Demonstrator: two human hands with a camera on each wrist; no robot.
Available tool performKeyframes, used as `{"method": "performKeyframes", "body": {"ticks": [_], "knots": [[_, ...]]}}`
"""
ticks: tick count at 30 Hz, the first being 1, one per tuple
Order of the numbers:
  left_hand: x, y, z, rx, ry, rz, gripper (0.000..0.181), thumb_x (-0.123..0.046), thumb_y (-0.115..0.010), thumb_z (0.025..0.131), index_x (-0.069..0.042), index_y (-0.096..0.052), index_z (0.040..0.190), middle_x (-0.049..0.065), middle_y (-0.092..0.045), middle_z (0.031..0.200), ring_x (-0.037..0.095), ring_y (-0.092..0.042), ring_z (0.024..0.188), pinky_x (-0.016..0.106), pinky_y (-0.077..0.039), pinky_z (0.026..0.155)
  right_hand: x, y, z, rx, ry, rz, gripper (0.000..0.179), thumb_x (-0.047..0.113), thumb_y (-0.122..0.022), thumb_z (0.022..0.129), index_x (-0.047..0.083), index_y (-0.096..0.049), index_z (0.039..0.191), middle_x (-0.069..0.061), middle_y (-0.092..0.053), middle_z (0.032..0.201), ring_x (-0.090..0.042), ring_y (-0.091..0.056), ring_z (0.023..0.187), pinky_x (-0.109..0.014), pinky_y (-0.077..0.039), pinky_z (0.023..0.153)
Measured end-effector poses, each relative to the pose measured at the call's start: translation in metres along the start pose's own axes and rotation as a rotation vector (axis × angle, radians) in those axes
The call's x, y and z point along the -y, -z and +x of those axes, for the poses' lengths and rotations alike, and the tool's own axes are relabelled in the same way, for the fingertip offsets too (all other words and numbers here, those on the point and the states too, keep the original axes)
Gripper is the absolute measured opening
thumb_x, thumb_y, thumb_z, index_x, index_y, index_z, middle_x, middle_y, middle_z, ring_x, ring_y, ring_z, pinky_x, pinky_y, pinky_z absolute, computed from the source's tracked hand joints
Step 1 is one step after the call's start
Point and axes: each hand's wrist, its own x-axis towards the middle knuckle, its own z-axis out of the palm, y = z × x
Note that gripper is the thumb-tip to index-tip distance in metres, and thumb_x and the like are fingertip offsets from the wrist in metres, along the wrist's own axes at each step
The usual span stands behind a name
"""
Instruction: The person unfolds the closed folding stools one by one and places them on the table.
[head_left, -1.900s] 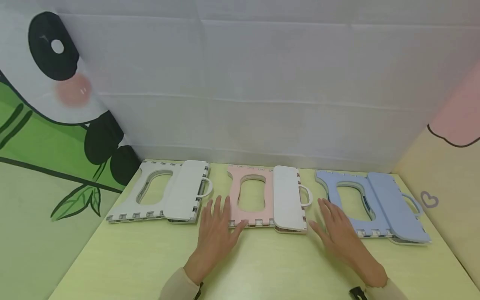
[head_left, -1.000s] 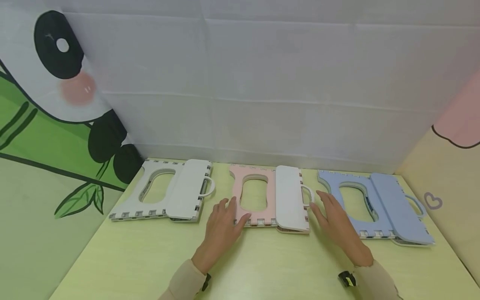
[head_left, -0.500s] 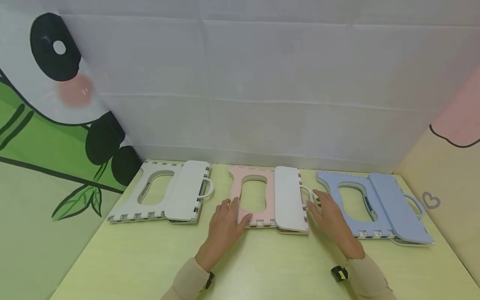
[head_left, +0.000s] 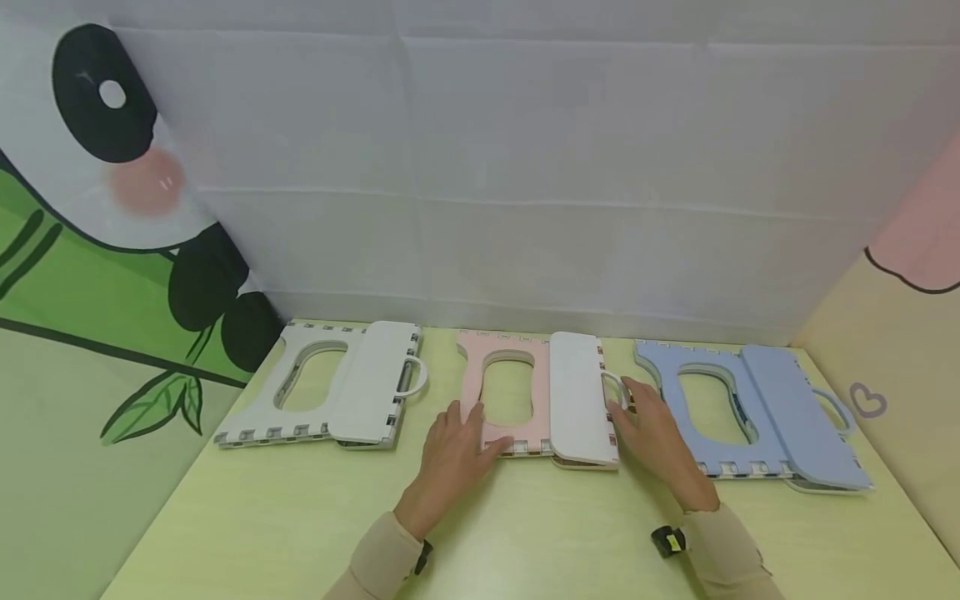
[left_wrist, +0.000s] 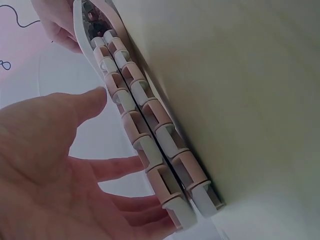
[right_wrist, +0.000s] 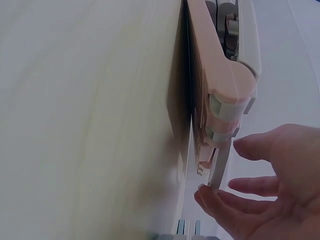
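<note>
A pink and white folding step stool (head_left: 538, 425) lies folded flat in the middle of the table. My left hand (head_left: 454, 454) is at its near left corner, fingertips against the left side and thumb by the near edge. In the left wrist view, the left-hand fingers (left_wrist: 135, 205) reach behind the hinged edge with the thumb apart from them. My right hand (head_left: 654, 433) is at the stool's white loop handle (head_left: 617, 387). In the right wrist view, the right hand's fingertips (right_wrist: 207, 195) curl under the handle, its thumb on the upper side.
A white folding stool (head_left: 367, 383) lies to the left and a blue one (head_left: 787, 417) to the right, close beside my right hand. A white cloth wall (head_left: 525, 167) stands right behind the table (head_left: 247, 517). Printed side walls flank it.
My right hand has moved left from beside the blue stool onto the pink stool's handle, its fingers curling. My left hand has shifted slightly right, against the pink stool's corner. The stools stay put.
</note>
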Motion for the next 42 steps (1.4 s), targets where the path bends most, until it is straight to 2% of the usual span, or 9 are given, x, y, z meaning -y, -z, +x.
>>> {"method": "performKeyframes", "body": {"ticks": [9, 16, 21, 26, 33, 42], "knots": [[0.005, 0.002, -0.001, -0.001, -0.081, 0.029, 0.065, -0.052, -0.083, 0.080, 0.000, -0.065, 0.115, 0.015, -0.050, 0.093, 0.025, -0.045, 0.071, 0.039, -0.046, 0.066, 0.000, -0.002, 0.005, 0.041, -0.036, 0.014, 0.050, 0.009, -0.059, 0.104, -0.017, -0.041, 0.143, -0.038, -0.050, 0.135, -0.048, -0.060, 0.112, -0.058, -0.054, 0.091], [0.009, 0.003, 0.001, -0.045, -0.137, 0.015, 0.063, -0.045, -0.087, 0.075, 0.003, -0.068, 0.112, 0.014, -0.052, 0.089, 0.021, -0.043, 0.066, 0.035, -0.044, 0.061, -0.003, 0.001, 0.007, 0.077, -0.048, 0.037, 0.049, 0.009, -0.060, 0.104, -0.021, -0.043, 0.139, -0.039, -0.051, 0.132, -0.050, -0.060, 0.113, -0.056, -0.055, 0.093], [0.010, 0.004, 0.000, -0.040, -0.142, -0.019, 0.062, -0.041, -0.089, 0.075, 0.004, -0.067, 0.111, 0.013, -0.051, 0.090, 0.021, -0.043, 0.069, 0.037, -0.044, 0.063, -0.002, 0.002, 0.008, 0.110, -0.095, 0.077, 0.053, 0.011, -0.058, 0.106, -0.021, -0.039, 0.143, -0.040, -0.050, 0.135, -0.052, -0.056, 0.120, -0.056, -0.053, 0.098], [0.011, 0.004, -0.001, -0.042, -0.159, -0.066, 0.056, -0.035, -0.091, 0.072, 0.003, -0.065, 0.104, 0.011, -0.045, 0.086, 0.021, -0.039, 0.070, 0.037, -0.041, 0.064, -0.005, 0.004, 0.009, 0.142, -0.208, 0.121, 0.060, 0.018, -0.059, 0.106, -0.013, -0.035, 0.151, -0.037, -0.043, 0.148, -0.051, -0.055, 0.127, -0.056, -0.051, 0.101], [0.013, 0.005, 0.000, -0.014, -0.156, -0.088, 0.054, -0.034, -0.090, 0.073, 0.002, -0.064, 0.103, 0.008, -0.042, 0.085, 0.021, -0.037, 0.071, 0.037, -0.040, 0.066, -0.005, 0.008, 0.008, 0.144, -0.317, 0.195, 0.061, 0.020, -0.063, 0.104, -0.005, -0.038, 0.154, -0.032, -0.042, 0.152, -0.048, -0.051, 0.132, -0.056, -0.050, 0.102], [0.013, 0.005, -0.001, -0.002, -0.133, -0.093, 0.056, -0.035, -0.090, 0.072, 0.002, -0.065, 0.105, 0.010, -0.044, 0.087, 0.022, -0.040, 0.070, 0.038, -0.042, 0.065, 0.001, 0.009, 0.007, 0.119, -0.383, 0.257, 0.060, 0.019, -0.065, 0.103, -0.002, -0.041, 0.154, -0.032, -0.041, 0.154, -0.048, -0.048, 0.136, -0.054, -0.050, 0.103]]}}
